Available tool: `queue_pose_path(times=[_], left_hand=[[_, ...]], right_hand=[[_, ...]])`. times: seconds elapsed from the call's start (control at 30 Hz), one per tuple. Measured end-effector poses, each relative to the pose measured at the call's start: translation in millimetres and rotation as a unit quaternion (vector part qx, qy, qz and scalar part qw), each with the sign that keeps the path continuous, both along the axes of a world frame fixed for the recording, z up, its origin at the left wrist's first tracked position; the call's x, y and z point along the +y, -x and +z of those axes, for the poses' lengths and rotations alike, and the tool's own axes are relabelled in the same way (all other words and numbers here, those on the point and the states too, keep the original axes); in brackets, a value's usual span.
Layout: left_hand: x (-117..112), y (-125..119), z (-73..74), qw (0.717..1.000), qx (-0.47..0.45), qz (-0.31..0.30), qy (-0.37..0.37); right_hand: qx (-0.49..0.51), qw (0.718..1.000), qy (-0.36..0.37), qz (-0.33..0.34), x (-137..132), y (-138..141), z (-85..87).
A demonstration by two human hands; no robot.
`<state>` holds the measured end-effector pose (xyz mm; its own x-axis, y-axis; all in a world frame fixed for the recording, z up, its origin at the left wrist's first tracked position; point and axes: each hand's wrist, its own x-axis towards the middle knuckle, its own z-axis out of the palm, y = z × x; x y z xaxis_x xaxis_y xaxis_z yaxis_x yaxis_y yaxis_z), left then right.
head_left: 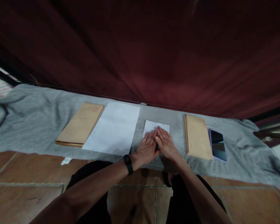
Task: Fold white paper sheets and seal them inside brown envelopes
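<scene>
A small white piece of paper (151, 124), perhaps folded, lies on the grey cloth in front of me. My left hand (147, 148) rests flat on its lower left part, fingers stretched out. Flat on the lower right part is my right hand (166, 143), its fingers also extended and pointing away from me. The fingertips of both hands come close together over the paper and hide its lower half. To the left of my hands lies a larger white sheet (114, 127), which neither hand touches.
A stack of brown envelopes (80, 123) lies left of the white sheet. Another brown envelope stack (198, 137) is on the right, beside a phone (218, 144) with a purple edge. The grey cloth (46, 105) covers the narrow surface, backed by a dark red curtain (140, 56).
</scene>
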<state>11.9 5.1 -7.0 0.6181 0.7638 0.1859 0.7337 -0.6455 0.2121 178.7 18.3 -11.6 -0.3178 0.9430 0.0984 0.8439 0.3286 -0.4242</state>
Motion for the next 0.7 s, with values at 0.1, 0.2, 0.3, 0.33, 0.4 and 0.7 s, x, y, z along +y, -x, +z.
queue_pose_path(times=[0.1,0.2,0.3,0.33,0.4,0.7], left_hand=[[-1.4,1.5,0.1,1.0,0.001,0.02,-0.007],[-1.5,2.4,1.8,0.999,0.01,0.045,-0.011],[-1.0,2.6,5.8,0.997,0.023,0.068,-0.007],[-0.9,2.7,7.1,0.997,0.026,0.073,-0.005],[-0.9,3.2,8.8,0.996,0.03,0.08,-0.003],[17.5,12.0,6.9,0.993,-0.006,0.118,-0.023]], right_hand=[[-0.045,0.999,-0.01,-0.01,-0.1,-6.0,-2.3],[-0.085,0.996,-0.02,-0.021,-1.4,-10.3,-2.4],[-0.107,0.993,-0.031,-0.038,-2.3,-14.3,-2.3],[-0.111,0.992,-0.035,-0.045,-2.3,-15.8,-2.4],[-0.114,0.991,-0.039,-0.06,-1.5,-19.0,-3.1],[-0.101,0.988,-0.045,-0.108,4.3,-34.0,-7.0]])
